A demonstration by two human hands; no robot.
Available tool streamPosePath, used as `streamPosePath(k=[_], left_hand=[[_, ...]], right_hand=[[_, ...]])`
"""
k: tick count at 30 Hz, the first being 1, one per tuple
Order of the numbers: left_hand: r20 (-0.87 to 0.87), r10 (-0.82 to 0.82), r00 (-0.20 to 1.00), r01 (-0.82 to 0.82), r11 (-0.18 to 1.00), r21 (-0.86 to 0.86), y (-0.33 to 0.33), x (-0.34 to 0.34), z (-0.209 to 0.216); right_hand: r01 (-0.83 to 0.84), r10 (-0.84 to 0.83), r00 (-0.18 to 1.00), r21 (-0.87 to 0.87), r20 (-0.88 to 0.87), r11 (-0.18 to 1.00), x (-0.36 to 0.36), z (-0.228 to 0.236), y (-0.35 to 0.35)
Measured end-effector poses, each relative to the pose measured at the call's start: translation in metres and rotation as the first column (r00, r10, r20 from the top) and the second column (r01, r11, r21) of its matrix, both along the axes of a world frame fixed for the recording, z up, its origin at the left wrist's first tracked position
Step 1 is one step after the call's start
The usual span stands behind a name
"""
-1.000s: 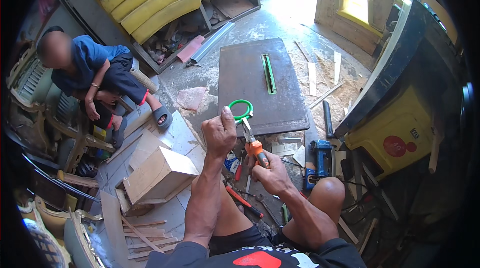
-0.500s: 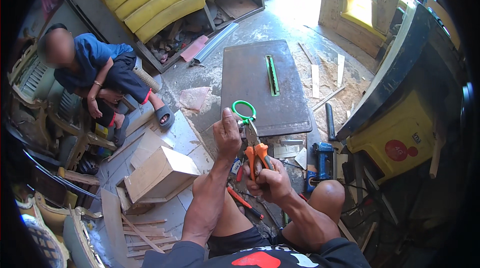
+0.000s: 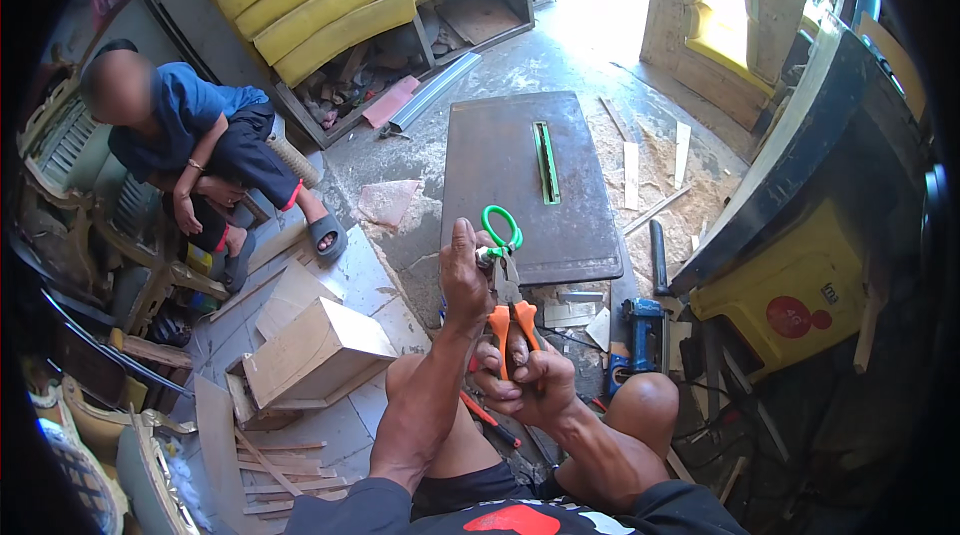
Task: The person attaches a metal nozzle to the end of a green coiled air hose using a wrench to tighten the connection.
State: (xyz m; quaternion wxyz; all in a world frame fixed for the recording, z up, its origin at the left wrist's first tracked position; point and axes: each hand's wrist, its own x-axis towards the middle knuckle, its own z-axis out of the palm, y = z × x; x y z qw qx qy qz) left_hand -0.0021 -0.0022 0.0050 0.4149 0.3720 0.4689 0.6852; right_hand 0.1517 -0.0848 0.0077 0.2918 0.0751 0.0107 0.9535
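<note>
My left hand (image 3: 465, 280) is closed, thumb up, on what look like green-handled scissors (image 3: 517, 231). One green finger loop stands out beyond the hand; the rest is largely hidden by the fingers. My right hand (image 3: 535, 375) grips the orange handles of a pair of pliers (image 3: 526, 315), with the handles somewhat spread. The metal jaws of the pliers point away from me and meet the scissors just below the green loop. Whether they clamp it, I cannot tell. Both hands are held above the floor between my knees, before a dark low worktable (image 3: 500, 155) with a green-edged slot.
A blue power tool (image 3: 640, 340) stands beside my right knee. An orange-and-black tool (image 3: 490, 420) lies between my legs. Left are a wooden box (image 3: 320, 355), thin wood strips (image 3: 285, 475) and a seated person (image 3: 190, 145). Yellow cushions (image 3: 330, 5) are stacked behind; a large dark panel (image 3: 780, 165) leans right.
The scissors and pliers have shifted slightly to the right and nearer to me. The spread pliers handles show more clearly now. The view has tilted a little.
</note>
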Motion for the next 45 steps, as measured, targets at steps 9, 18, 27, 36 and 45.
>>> streamPosePath(k=[9, 18, 27, 36, 45], left_hand=[[0.342, -0.76, 0.553, 0.597, 0.647, 0.474, 0.012, 0.024, -0.046], [0.487, -0.563, 0.667, 0.499, 0.824, 0.269, 0.01, -0.003, -0.005], [0.41, -0.599, 0.688, 0.477, 0.799, 0.367, -0.009, -0.009, 0.016], [0.14, -0.568, 0.811, 0.576, 0.817, -0.018, -0.032, -0.029, 0.042], [-0.118, -0.393, 0.912, 0.384, 0.918, -0.095, -0.052, -0.053, 0.057]], right_hand=[[-0.212, 0.235, 0.936, 0.112, -0.262, 0.971, -0.016, 0.026, -0.005], [0.036, -0.037, 0.999, 0.246, -0.001, 0.969, 0.044, 0.0, 0.018], [-0.033, -0.047, 0.962, 0.286, 0.267, 0.958, 0.053, -0.004, 0.02], [-0.326, -0.291, 0.65, 0.603, 0.702, 0.728, 0.085, 0.012, 0.027], [-0.521, -0.624, 0.386, 0.719, 0.679, 0.46, 0.128, 0.067, 0.038]])
